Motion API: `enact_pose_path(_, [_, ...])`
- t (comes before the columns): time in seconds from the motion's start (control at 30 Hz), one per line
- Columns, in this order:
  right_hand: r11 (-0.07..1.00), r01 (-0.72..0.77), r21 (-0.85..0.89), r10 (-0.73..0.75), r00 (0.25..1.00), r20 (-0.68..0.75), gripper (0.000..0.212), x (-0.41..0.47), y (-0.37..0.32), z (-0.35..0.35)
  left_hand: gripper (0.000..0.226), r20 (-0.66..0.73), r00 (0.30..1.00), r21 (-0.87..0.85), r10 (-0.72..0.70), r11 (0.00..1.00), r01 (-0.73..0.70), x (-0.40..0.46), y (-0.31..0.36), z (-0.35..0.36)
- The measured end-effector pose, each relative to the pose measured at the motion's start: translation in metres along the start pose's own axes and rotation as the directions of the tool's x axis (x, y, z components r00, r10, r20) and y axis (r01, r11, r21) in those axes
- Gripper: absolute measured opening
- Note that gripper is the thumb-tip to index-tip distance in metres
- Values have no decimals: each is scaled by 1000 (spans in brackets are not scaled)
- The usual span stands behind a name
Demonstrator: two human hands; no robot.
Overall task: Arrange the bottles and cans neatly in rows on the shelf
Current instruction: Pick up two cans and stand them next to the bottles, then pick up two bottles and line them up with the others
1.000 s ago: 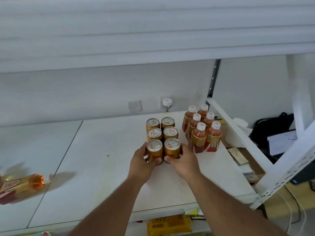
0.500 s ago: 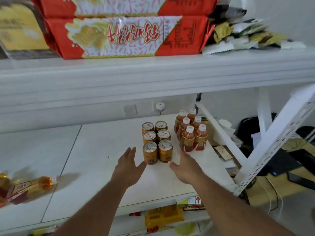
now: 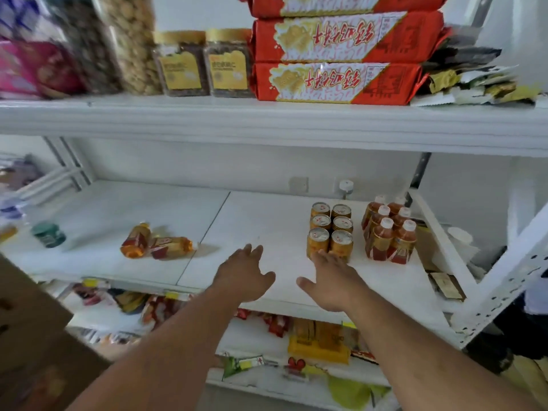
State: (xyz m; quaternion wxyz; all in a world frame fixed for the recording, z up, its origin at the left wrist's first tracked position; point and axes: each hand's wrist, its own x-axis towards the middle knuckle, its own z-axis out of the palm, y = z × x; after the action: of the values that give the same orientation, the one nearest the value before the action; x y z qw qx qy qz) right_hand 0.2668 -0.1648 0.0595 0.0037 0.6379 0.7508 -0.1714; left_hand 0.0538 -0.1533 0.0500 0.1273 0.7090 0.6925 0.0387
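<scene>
white metal shelf (image 3: 267, 295) fills the middle of the frame, and on its right part stand six gold cans (image 3: 331, 229) upright in two tidy columns of three, touching one another. just to their right, six amber bottles (image 3: 390, 229) with white caps stand upright in the same two-by-three block, near the cans but apart from them. at centre left of the frame two more amber bottles (image 3: 155, 243) lie on their sides, touching each other, well apart from the standing groups. a dark green jar (image 3: 48, 234) sits at the far left edge, blurred.

the left hand (image 3: 244, 277) hovers over the bare shelf in the lower centre, fingers spread and loose, grasping nothing. the right hand (image 3: 333, 280) is just in front of the cans, fingers also spread and released, its fingertips close to the front can; whether they touch it cannot be told.

along the top of the frame, red snack packs (image 3: 338, 54) are stacked beside two yellow-labelled jars (image 3: 204, 66).
</scene>
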Motion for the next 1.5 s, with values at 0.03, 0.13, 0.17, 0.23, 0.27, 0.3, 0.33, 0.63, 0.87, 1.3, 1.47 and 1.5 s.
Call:
enact_pose_path(0.03, [1000, 31, 6, -31, 1000, 2, 84, -6, -10, 2, 82, -6, 1000, 5, -19, 1000, 19, -13, -7, -3])
enact_pose_path(0.13, [994, 111, 17, -111, 994, 12, 84, -25, -40, 13, 82, -1, 996, 17, -86, 996, 86, -50, -28, -8])
enact_pose_path(0.17, [991, 134, 18, -135, 991, 17, 84, -31, -49, 16, 82, 4, 994, 17, -106, 994, 106, -60, -35, -9])
enact_pose_path(0.23, [985, 171, 27, -171, 985, 33, 84, -41, -67, 23, 82, 4, 990, 14, -141, 990, 141, -77, -47, -12])
enact_pose_path(0.27, [982, 186, 27, -187, 982, 42, 84, -44, -75, 26, 82, -2, 988, 14, -157, 988, 157, -85, -54, -14])
enact_pose_path(0.3, [980, 198, 24, -199, 979, 51, 84, -47, -84, 28, 82, -8, 985, 7, -170, 985, 170, -92, -60, -16])
enact_pose_path(0.33, [978, 209, 21, -210, 976, 57, 84, -49, -92, 31, 83, -13, 983, -5, -182, 983, 182, -97, -67, -18])
enact_pose_path(0.63, [964, 265, -11, -264, 963, 60, 85, -42, -168, 47, 81, -40, 970, -55, -241, 969, 239, -122, -142, -35])
enact_pose_path(0.87, [970, 242, 20, -242, 968, 57, 85, -26, -246, 66, 80, -6, 975, -86, -222, 972, 221, -122, -223, -53])
enact_pose_path(1.3, [977, 159, 145, -172, 982, 78, 75, 31, -326, 90, 81, 49, 971, -195, -232, 952, 237, -83, -315, -48])
enact_pose_path(1.47, [981, 117, 155, -130, 989, 74, 79, 81, -324, 92, 83, 57, 966, -178, -253, 949, 259, -39, -323, -47])
enact_pose_path(1.5, [979, 99, 176, -113, 991, 77, 80, 93, -323, 94, 83, 44, 965, -175, -259, 949, 262, -30, -324, -48])
